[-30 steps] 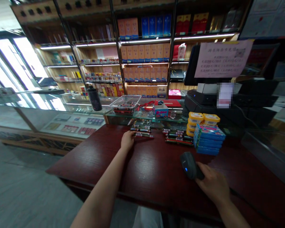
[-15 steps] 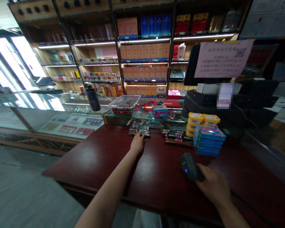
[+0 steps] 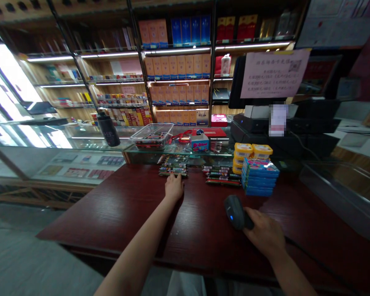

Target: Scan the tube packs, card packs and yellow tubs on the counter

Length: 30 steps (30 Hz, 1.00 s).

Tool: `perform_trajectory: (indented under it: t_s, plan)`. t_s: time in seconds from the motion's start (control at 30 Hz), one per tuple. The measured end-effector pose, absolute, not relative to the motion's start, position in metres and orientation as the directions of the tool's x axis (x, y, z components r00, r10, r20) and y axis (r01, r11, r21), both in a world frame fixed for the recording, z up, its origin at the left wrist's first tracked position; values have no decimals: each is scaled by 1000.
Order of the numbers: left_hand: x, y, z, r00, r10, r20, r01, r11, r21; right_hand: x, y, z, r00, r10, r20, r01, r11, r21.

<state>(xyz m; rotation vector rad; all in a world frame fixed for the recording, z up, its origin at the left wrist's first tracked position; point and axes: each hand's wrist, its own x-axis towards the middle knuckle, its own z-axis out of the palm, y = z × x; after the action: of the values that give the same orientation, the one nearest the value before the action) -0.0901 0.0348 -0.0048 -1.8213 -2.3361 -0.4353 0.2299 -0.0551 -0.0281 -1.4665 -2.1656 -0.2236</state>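
My left hand [image 3: 174, 188] reaches forward over the desk, its fingers bent onto the nearest of several thin stick-shaped packets [image 3: 173, 169]. Those packets lie in rows against the glass counter, and the thumb side is partly hidden. A dark handheld barcode scanner [image 3: 234, 212] is in my right hand [image 3: 265, 234], fingers wrapped round its handle. Its head points forward and left, with a blue light on. Beyond the scanner lies a second group of stick-shaped packets [image 3: 222, 176], beside a stack of blue boxes [image 3: 260, 177] and yellow-lidded tubs [image 3: 245, 153].
The dark red desk [image 3: 111, 213] meets a glass counter bearing a clear plastic basket [image 3: 151, 135], a small blue-pink box [image 3: 200, 144] and a black bottle [image 3: 107, 129]. A monitor with a pink notice [image 3: 273, 76] stands right. A clear bin [image 3: 336, 201] sits at the right edge.
The whole view has shifted, so most things appear a little further left. My left hand stays at the same packets, and the scanner stays in my right hand.
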Motion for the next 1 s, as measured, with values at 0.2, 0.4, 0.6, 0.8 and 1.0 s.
perform_trajectory:
  t_s: [0.2, 0.4, 0.6, 0.8, 1.0]
  plan:
    - [-41, 43, -7, 83, 925, 370, 971, -159, 180, 231, -54, -27, -280, 827, 487, 905, 397, -154]
    - [4, 54, -9, 235, 916, 325, 932, -307, 192, 231, -54, -27, -281, 828, 486, 904, 398, -156]
    - [17, 55, -10, 110, 943, 313, 964, -178, 197, 231, -53, -26, -274, 846, 457, 899, 394, -192]
    - [8, 53, -6, 123, 959, 255, 939, -196, 284, 232, -51, -26, -273, 860, 430, 904, 382, -190]
    - [-3, 40, -11, 229, 944, 237, 892, -301, 336, 233, -52, -27, -283, 856, 433, 892, 400, -209]
